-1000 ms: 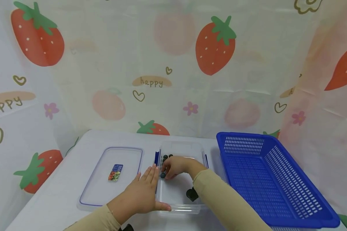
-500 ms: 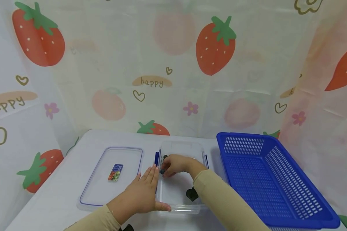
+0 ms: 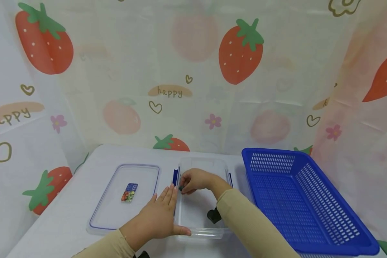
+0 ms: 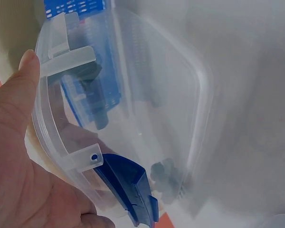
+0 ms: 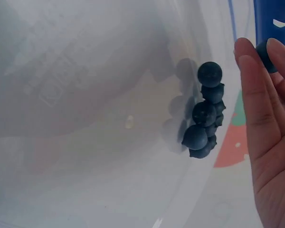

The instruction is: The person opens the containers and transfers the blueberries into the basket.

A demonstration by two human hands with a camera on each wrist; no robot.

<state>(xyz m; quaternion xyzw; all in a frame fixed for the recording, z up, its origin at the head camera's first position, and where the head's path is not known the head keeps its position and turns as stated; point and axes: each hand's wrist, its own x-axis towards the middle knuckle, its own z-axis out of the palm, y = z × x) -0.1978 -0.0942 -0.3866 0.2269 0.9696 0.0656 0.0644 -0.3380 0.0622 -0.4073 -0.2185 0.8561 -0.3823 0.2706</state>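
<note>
A clear plastic box (image 3: 196,211) with blue side latches stands in the middle of the table. Between thumb and fingers my right hand (image 3: 198,180) pinches a dark blueberry (image 5: 262,56), at the box's left wall. In the right wrist view, several more blueberries (image 5: 204,114) lie heaped along the wall; in the head view the right hand mostly covers that spot. My left hand (image 3: 158,216) rests flat against the box's near left side, fingers straight, thumb at the front rim. A dark blue latch (image 4: 128,185) hangs from the rim in the left wrist view.
To the left, a clear lid (image 3: 106,211) with a blue edge and a colourful label (image 3: 129,192) lies on the white table (image 3: 58,222). A large blue plastic basket (image 3: 283,211) stands at the right, beside the box. Strawberry-printed cloth (image 3: 193,118) hangs behind.
My right hand has shifted a little away from me along the box's left wall, the dark blueberry at its fingertips moving with it. The left hand stays where it was.
</note>
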